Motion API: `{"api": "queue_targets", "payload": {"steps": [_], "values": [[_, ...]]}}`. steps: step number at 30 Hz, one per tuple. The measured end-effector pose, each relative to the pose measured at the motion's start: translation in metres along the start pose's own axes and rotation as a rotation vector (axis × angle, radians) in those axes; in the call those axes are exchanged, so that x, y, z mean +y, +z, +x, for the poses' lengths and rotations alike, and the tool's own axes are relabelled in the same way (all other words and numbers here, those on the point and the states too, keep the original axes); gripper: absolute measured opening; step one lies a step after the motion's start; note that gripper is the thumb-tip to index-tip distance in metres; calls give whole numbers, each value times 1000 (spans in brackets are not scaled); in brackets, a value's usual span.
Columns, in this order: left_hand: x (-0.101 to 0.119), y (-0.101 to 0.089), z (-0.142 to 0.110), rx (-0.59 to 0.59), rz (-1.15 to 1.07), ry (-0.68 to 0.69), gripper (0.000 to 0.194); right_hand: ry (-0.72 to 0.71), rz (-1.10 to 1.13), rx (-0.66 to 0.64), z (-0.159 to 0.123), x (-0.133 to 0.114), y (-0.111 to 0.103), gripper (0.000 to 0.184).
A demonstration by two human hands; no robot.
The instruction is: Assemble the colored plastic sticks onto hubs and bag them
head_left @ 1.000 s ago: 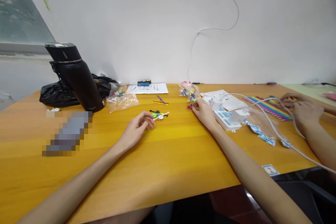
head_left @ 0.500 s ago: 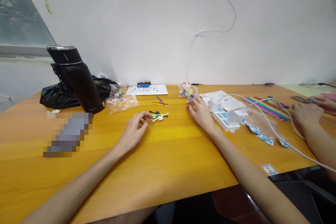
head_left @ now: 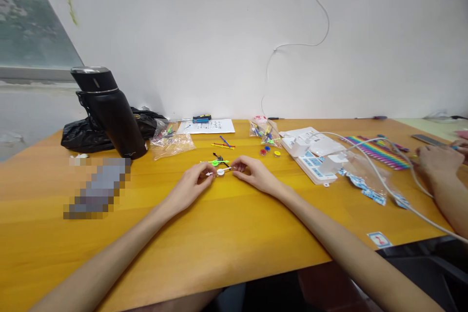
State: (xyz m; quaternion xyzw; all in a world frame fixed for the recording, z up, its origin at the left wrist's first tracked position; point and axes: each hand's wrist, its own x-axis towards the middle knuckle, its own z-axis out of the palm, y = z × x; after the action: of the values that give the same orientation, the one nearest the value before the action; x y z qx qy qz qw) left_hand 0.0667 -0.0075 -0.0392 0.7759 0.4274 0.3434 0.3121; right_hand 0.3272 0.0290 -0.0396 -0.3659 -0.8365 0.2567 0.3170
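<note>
On the tabletop [head_left: 204, 248], the left hand [head_left: 188, 187] and right hand [head_left: 259, 175] pinch a white arrow [head_left: 220, 172] by its ends, fingers [head_left: 202, 168] almost closed; a green arrow [head_left: 215, 163] lies just past it, three little buttons [head_left: 267, 148] sit farther right

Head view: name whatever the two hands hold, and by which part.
The small white piece, seemingly by both ends: left hand at its left end, right hand at its right. How firmly cannot be told.
</note>
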Motion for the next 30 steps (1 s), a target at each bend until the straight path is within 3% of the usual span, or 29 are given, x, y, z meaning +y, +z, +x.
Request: {"api": "queue_targets", "payload": {"steps": [3,9,13,17,23,30], "values": [[6,-1,0,-11,-112,-18,23,-12,-26,-6,-1,-10,-1,16],[14,1,-1,2,-256,-6,26,-171,-119,35,-4,-41,8,12],[13,5,0,43,-317,-12,24,-90,-36,-42,-4,-47,18,20],[12,9,1,92,-383,-22,32,-20,123,-23,-5,-46,22,23],[18,12,-1,-163,-544,6,21,115,674,-77,-2,-47,26,32],[23,12,-5,-171,-545,25,24,202,928,-179,-3,-48,22,39]]}}
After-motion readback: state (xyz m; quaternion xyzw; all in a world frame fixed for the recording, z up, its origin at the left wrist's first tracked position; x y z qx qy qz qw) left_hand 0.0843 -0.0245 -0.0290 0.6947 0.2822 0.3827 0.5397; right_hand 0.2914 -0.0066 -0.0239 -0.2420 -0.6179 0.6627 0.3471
